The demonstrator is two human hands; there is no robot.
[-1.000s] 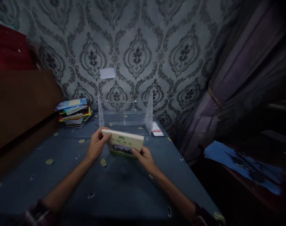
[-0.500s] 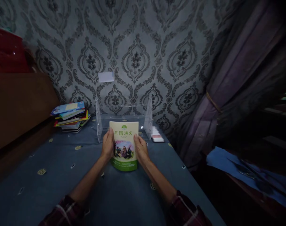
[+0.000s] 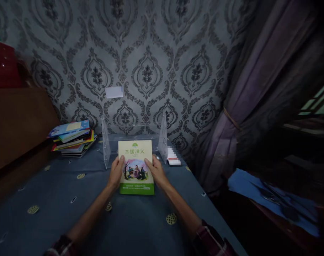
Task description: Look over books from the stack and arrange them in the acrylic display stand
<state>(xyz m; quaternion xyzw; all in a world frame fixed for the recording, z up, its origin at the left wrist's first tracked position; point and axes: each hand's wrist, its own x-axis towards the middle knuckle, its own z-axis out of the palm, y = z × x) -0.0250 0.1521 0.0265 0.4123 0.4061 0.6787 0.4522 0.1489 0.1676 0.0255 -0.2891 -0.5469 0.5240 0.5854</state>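
A paperback book (image 3: 136,170) with a cream and green cover, Chinese lettering and a picture of seated figures is held upright before me, its front facing me. My left hand (image 3: 116,172) is closed on its left edge, thumb on the cover. On the opposite edge my right hand (image 3: 157,171) grips it, thumb lying over the picture's upper right and fingers behind. Just beyond the book stands a clear plastic rack (image 3: 105,142) with two upright side panels; the book hides part of it.
A stack of books (image 3: 73,137) lies at the back left, by a brown wooden cabinet (image 3: 20,121). A blurred white and red item (image 3: 174,157) sits right of the rack. A blue patterned cloth (image 3: 57,227) covers the table. To the right hangs a tied purple curtain (image 3: 223,142).
The book's cover, curved at its lower end before, now looks flat. My right thumb has shifted further onto the cover. The whole view has turned slightly to the right.
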